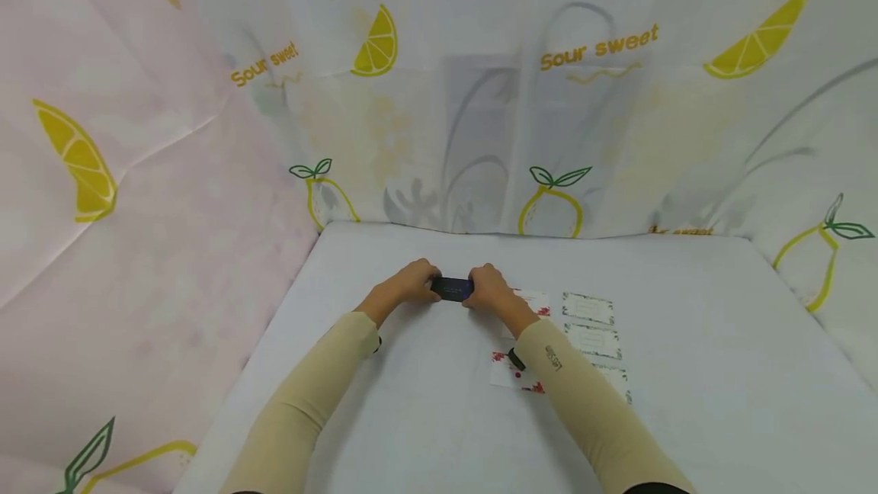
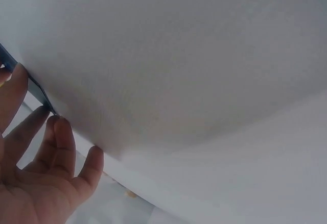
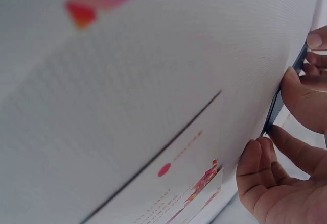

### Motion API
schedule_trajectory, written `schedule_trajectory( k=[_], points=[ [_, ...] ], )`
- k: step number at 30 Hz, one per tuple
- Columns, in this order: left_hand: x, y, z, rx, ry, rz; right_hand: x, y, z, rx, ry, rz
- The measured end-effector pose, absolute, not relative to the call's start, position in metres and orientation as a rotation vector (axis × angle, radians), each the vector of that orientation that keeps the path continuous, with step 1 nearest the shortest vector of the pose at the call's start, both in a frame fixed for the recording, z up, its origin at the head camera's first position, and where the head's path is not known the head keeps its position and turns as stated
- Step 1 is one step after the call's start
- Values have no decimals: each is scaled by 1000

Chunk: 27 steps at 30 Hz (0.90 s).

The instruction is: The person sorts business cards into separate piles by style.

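The dark card (image 1: 452, 290) was above or on the far half of the white table (image 1: 405, 425), left of its midline; contact between them could not be told. Its long axis ran left to right, nearly parallel to the table's far edge, its short ends pointing toward the table's sides. The left hand (image 1: 413, 282) pinched the left end, the right hand (image 1: 492, 292) the right. Near the table's middle lay red-marked cards (image 1: 517, 373), partly hidden by the right arm; toward its right side, three leafy-bordered cards (image 1: 593, 341) formed a column. Lemon-printed sheeting (image 1: 418, 120) rose beyond the table's far edge.
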<state>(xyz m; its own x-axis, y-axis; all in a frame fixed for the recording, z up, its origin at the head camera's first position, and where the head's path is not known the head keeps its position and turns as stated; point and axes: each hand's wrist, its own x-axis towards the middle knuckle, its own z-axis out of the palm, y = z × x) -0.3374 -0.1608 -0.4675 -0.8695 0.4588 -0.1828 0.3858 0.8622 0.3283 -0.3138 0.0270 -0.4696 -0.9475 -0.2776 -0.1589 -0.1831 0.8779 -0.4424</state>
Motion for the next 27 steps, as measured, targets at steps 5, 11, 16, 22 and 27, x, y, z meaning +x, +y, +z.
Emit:
schedule_trajectory(
  k=[5,11,16,22,27],
  points=[
    [-338,-159,-467,638,2792,411,-313,25,-471,-345,2831,-628],
    [-338,-157,-464,637,2793,405,-314,25,-470,-334,2848,-584],
    [-339,-158,-462,646,2783,389,-318,25,-474,-327,2837,-611],
    [-338,-157,-465,616,2777,388,-318,26,-476,-310,2828,-602],
    [-339,-157,-464,636,2762,403,-315,27,-475,-309,2828,-637]
  ],
)
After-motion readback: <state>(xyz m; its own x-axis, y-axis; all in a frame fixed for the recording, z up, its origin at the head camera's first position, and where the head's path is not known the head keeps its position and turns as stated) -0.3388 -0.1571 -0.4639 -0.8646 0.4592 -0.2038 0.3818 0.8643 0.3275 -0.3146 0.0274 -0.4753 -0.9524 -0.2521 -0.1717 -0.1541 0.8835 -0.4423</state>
